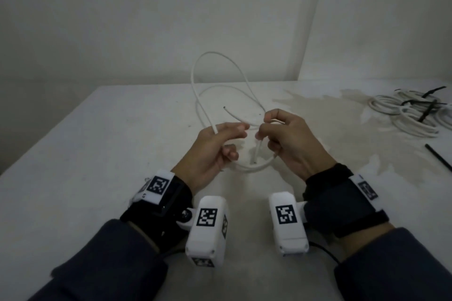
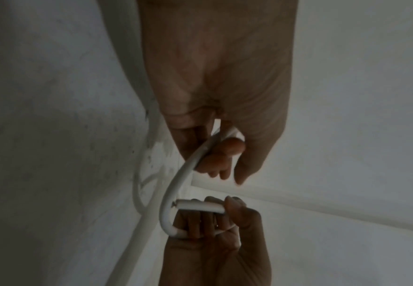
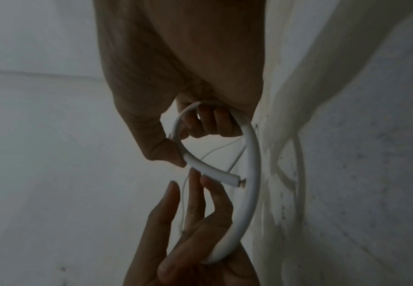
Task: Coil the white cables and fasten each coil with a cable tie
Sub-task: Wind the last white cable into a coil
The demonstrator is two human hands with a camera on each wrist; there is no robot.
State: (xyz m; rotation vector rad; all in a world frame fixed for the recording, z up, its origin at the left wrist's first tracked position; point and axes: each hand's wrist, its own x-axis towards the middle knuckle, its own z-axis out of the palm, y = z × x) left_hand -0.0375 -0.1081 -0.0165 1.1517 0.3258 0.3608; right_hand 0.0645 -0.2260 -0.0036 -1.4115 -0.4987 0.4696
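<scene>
White cable (image 1: 215,66) is arching up and away beyond both hands above the tabletop (image 1: 97,129), its cut end pinched in the curled right fingers (image 1: 265,127) and pointing down, while the left fingers (image 1: 234,127), just beside, are closing loosely around the next turn.

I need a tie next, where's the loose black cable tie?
In the head view, the loose black cable tie lies on the table's right edge, nearer than the tied coils.

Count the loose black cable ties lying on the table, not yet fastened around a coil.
1: a loose black cable tie lies at the table's right edge, near the tied coils. More may be out of frame.
</scene>
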